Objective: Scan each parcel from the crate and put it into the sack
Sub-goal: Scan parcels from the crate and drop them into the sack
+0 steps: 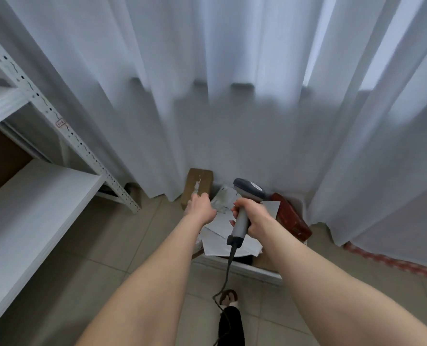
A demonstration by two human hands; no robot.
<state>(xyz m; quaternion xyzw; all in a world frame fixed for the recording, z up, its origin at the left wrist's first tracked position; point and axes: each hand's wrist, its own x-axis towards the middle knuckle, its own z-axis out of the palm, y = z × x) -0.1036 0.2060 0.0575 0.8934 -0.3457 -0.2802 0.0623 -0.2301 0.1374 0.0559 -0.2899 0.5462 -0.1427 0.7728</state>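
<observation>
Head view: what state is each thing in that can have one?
Scanner: upright, gripped by right hand, cable hanging down.
Brown parcel: gripped at its near end by left hand.
Crate: on the floor, open, white parcels and red parcel piled inside.

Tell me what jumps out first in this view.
The grey scanner stands out dead centre, gripped by the right hand, its cable trailing down. Just left of it, the left hand holds a brown parcel beside a heap of white mailers, all against a white curtain.
</observation>
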